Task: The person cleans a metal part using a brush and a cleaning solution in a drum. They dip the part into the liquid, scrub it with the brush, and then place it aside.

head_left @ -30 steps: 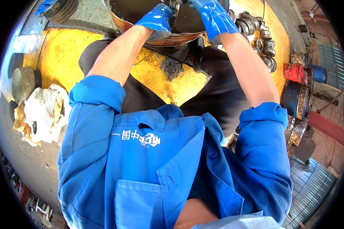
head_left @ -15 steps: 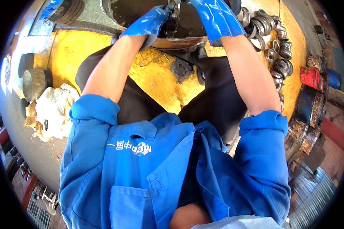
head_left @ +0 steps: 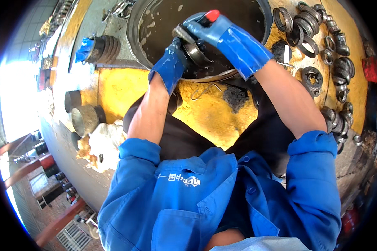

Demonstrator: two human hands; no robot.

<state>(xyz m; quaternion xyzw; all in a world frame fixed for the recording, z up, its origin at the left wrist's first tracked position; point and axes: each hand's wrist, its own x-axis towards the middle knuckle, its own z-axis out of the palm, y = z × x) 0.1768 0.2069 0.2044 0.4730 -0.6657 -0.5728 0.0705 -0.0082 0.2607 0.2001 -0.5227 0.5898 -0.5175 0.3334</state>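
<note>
Both my hands wear blue rubber gloves and work over a round metal tub (head_left: 135,46) of dark liquid. My left hand (head_left: 171,62) is closed on a shiny metal ring (head_left: 197,55), held tilted near the tub's near rim. Wrapped round a brush with a red handle end (head_left: 212,16), my right hand (head_left: 211,31) holds its greyish bristles (head_left: 182,33) against or just above the ring's upper edge; I cannot tell which. The gloves partly hide the ring and the brush handle.
Several metal rings (head_left: 308,25) lie in rows on the yellow surface at right. A dark scouring pad (head_left: 235,99) and a bent wire (head_left: 205,92) lie between my knees. Stacked dark rings (head_left: 107,48), a metal cylinder (head_left: 84,119) and a white rag (head_left: 107,144) are at left.
My view has shifted, bringing more of the tub into sight. The ring, brush and both hands now show more fully; my right hand sits bent over the ring.
</note>
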